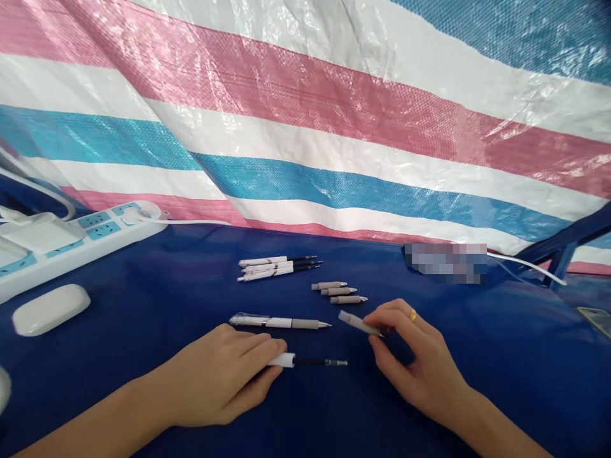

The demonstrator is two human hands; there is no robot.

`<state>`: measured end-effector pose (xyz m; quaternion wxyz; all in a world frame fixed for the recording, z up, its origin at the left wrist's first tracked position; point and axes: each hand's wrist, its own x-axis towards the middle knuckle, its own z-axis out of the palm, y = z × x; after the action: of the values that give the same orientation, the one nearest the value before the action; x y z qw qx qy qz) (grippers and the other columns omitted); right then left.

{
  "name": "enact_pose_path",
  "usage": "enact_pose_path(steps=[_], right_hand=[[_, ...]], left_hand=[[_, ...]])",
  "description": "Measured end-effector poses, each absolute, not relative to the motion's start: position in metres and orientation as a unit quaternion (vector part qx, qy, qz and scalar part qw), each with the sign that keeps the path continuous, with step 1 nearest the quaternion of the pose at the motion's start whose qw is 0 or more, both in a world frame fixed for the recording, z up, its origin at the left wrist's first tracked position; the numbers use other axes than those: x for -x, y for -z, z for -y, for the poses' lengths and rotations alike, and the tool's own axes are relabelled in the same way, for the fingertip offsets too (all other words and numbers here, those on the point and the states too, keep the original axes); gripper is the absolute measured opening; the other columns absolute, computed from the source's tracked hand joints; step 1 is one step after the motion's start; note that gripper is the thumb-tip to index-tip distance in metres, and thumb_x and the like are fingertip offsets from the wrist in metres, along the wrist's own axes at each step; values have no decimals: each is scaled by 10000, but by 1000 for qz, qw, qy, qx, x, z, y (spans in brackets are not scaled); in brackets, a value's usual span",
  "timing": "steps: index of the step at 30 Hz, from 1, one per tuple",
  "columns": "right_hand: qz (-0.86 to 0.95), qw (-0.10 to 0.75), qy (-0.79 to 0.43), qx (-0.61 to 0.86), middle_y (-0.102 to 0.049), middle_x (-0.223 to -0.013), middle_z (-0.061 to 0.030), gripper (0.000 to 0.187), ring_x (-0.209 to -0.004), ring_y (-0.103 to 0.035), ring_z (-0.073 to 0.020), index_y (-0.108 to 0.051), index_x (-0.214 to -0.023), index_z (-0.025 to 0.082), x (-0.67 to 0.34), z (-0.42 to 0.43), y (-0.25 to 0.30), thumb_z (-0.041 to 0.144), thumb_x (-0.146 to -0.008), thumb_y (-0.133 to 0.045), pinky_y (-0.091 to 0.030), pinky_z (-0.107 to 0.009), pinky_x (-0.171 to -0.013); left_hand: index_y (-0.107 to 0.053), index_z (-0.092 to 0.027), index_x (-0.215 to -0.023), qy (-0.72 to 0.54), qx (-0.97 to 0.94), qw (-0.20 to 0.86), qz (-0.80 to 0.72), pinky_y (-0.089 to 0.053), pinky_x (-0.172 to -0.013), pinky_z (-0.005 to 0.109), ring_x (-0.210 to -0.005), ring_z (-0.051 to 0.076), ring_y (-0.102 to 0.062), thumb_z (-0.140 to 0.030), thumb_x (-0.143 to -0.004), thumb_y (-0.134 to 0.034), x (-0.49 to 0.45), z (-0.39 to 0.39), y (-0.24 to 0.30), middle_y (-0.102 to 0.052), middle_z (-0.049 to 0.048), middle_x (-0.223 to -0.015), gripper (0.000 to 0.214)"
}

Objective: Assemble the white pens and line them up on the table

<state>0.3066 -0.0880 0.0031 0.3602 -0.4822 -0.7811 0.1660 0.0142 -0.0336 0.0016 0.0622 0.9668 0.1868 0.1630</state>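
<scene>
In the head view, we see our left hand [238, 375] at the lower centre of the frame, its fingers closed around a white pen barrel [285, 360], with a black refill [312, 362] jutting from it to the right. Right of centre, our right hand [415, 359] pinches a grey grip piece [353, 321] between thumb and fingers, well apart from the barrel. A whole pen [291, 323] lies just above our left hand, tip to the right; we cannot tell whether they touch. Around the middle of the blue counter [329, 423] we have three loose grips [338, 292] and, farther up and left, three opened pens [267, 270] with bare refills. A white case [51, 310] and power strip [102, 230] sit at the left.
</scene>
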Motion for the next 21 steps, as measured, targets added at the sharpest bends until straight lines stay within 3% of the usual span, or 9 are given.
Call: enact_pose_path(steps=[7,15,21], right_hand=[[809,413,-177,378,-471,-794,-12,303,-690,-444,-146,-519,-947,174,-303,101,-7,-3,-702,-491,-366,-286,-567],[795,422,-185,395,-493,-793,-13,275,-700,-463,-153,-518,-922,188,-304,96,-8,17,-711,-484,-386,-289,-579],[825,358,-208,383,-542,-896,-40,291,-761,-519,-145,-558,-1028,177,-297,100,-6,15,-789,-519,-454,-281,-656]], left_hand=[[-518,-207,-1025,-209,-954,111,-184,-383,-487,246,-503,114,-575,-157,-923,-419,-8,30,1,-611,-49,-658,151],[-524,-207,-1029,-212,-952,100,-196,-399,-506,237,-518,117,-592,-161,-927,-409,-9,29,2,-627,-41,-675,160],[-537,-192,-1034,-202,-957,67,-195,-457,-538,230,-578,124,-637,-197,-955,-392,-16,36,0,-665,-17,-724,166]])
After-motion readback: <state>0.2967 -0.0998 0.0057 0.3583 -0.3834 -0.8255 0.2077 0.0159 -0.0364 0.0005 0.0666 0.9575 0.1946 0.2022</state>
